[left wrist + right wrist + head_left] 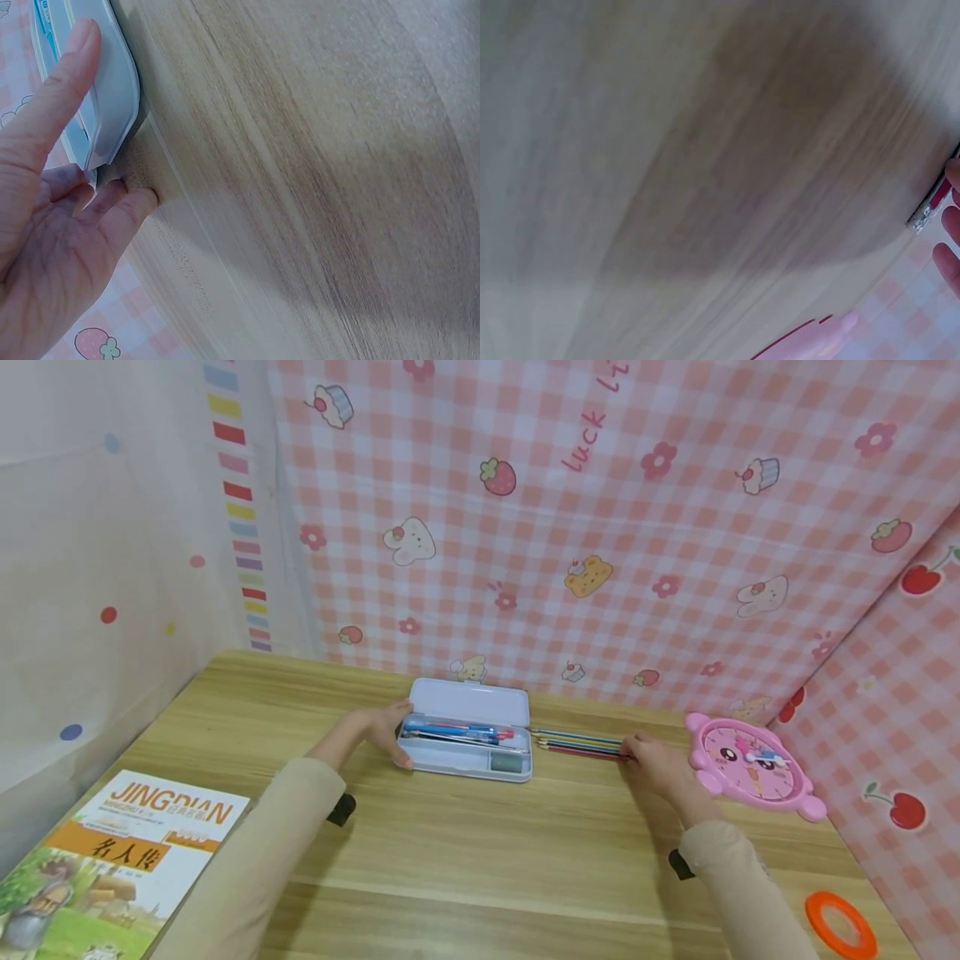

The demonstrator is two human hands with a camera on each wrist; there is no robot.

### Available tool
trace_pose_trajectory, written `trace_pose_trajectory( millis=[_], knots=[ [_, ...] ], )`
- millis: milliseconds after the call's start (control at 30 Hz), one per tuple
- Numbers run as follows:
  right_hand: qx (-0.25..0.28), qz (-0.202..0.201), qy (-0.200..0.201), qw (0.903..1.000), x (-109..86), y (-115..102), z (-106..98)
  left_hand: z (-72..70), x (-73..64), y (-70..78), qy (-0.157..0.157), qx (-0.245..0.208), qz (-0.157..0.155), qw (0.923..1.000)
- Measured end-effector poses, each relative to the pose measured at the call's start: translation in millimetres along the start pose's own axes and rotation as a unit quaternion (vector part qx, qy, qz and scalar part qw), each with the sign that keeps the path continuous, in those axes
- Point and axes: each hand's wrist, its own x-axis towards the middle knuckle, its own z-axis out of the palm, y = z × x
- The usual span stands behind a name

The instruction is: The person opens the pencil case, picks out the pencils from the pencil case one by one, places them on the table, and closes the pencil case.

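A white pencil case [453, 770] lies with its lid raised, holding several pens and a grey eraser [506, 763]. My left hand [384, 733] grips the case's left end, thumb along the front side and fingers at the back. In the left wrist view, the thumb [71, 71] overlaps the case's rim while the fingers curl by its end. Several colored pencils [577, 744] lie side by side to the right of the case, their points toward it. Their far ends are pinched by my right hand [660, 768]. Only fingertips [951, 221] and a silver pencil end show in the right wrist view.
A pink toy clock [750, 760] lies just right of the right hand. An orange ring [840, 925] is near the front right edge. On the left lies a book [127, 860] with an illustrated cover. Patterned cloth [525, 568] hangs behind the wooden table [480, 877].
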Motion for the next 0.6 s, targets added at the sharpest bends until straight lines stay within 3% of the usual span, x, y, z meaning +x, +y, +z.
trace_pose_trajectory(
  millis=[300, 600],
  knots=[
    [0.008, 0.003, -0.004, 1.0000, 10.4, -13, 1, -0.4, 1.9, -0.6, -0.001, -0.001, -0.002, 1.0000],
    [-0.001, -0.056, 0.011, 0.9984, 29.0, -44, 6, -0.2, 1.8, -0.9, -0.002, 0.001, -0.001, 1.0000]
  ],
)
